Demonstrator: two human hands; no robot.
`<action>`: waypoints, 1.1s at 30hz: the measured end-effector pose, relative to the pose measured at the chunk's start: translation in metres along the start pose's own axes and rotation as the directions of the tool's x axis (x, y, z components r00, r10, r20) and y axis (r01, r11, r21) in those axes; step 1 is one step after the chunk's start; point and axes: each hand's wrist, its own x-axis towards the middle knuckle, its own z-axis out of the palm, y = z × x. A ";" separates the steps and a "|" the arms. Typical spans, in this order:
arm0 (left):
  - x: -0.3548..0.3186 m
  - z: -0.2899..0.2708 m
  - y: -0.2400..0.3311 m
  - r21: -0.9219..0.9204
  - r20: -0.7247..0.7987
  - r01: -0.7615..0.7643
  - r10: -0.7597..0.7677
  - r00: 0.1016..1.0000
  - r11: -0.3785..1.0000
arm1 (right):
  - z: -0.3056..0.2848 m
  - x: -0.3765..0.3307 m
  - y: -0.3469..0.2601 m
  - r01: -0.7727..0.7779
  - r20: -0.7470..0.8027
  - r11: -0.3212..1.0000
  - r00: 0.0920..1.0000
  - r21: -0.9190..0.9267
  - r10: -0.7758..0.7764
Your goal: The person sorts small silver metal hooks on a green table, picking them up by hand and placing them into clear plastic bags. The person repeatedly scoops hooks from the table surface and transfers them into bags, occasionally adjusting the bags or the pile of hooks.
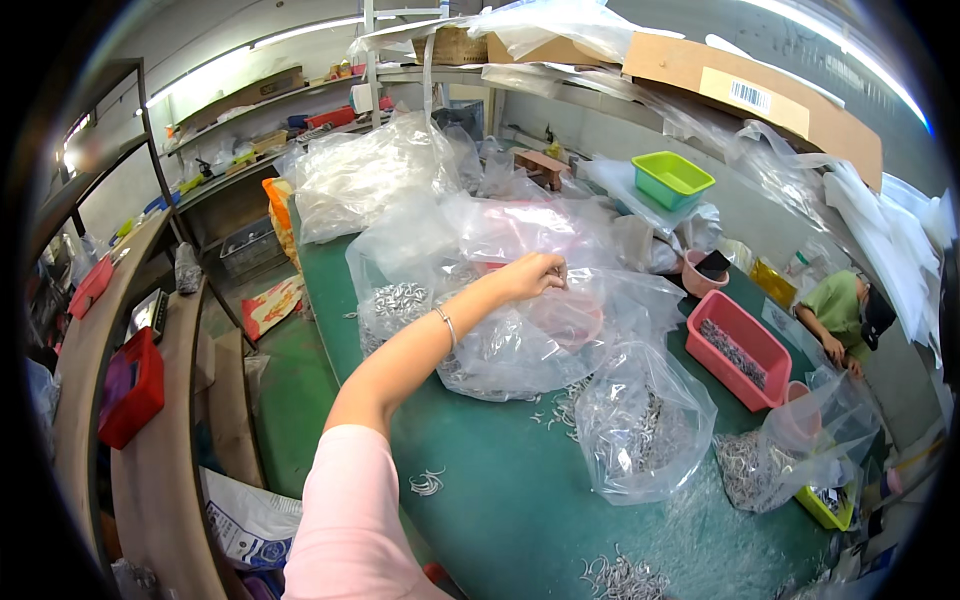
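My left arm in a pink sleeve reaches across the green table (480, 480), with a bangle at the wrist. My left hand (537, 277) is closed, fingers pinched at the upper edge of a large clear plastic bag (640, 300). Inside that bag a pink container (570, 318) shows through the plastic. Another clear bag (645, 425) with small curved silver metal pieces sits just nearer. Left of my forearm, more such pieces (400, 302) fill a further bag. Loose curved pieces (427, 484) lie on the table. My right hand is out of view.
At the right stand a pink bin (738, 350) of small metal parts and a filled clear bag (755, 470). Beyond them a person in green (845, 315) works. Bulky plastic bags (375, 175) cover the far end; shelves (150, 400) line the left.
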 end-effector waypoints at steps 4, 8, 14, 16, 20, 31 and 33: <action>0.005 -0.004 -0.007 0.337 0.048 0.091 -0.113 0.992 0.937 | 0.000 0.000 -0.005 -0.061 -0.005 0.998 0.998 -0.019 0.061; 0.016 0.000 0.020 -0.358 0.111 0.126 -0.091 0.990 0.925 | 0.003 -0.005 0.002 -0.125 -0.020 0.992 0.992 -0.013 0.124; 0.009 0.008 0.014 0.561 0.175 0.081 -0.214 0.961 0.824 | -0.002 0.008 -0.019 -0.116 -0.004 0.993 0.993 0.003 0.116; 0.007 0.011 0.031 0.620 0.152 -0.155 0.077 0.985 0.769 | -0.001 0.005 -0.015 -0.149 -0.037 0.989 0.988 0.014 0.150; 0.006 0.013 0.030 0.584 0.204 -0.202 0.099 0.974 0.786 | 0.002 0.004 -0.013 -0.154 -0.078 0.987 0.985 0.035 0.156; 0.055 0.021 -0.016 0.960 -0.059 0.072 -0.056 0.997 0.269 | 0.006 0.000 -0.004 -0.121 -0.170 0.992 0.979 -0.030 0.114; 0.048 0.004 -0.047 0.940 -0.017 0.049 -0.096 0.995 0.339 | 0.000 0.006 -0.026 -0.081 -0.268 0.986 0.963 -0.144 0.040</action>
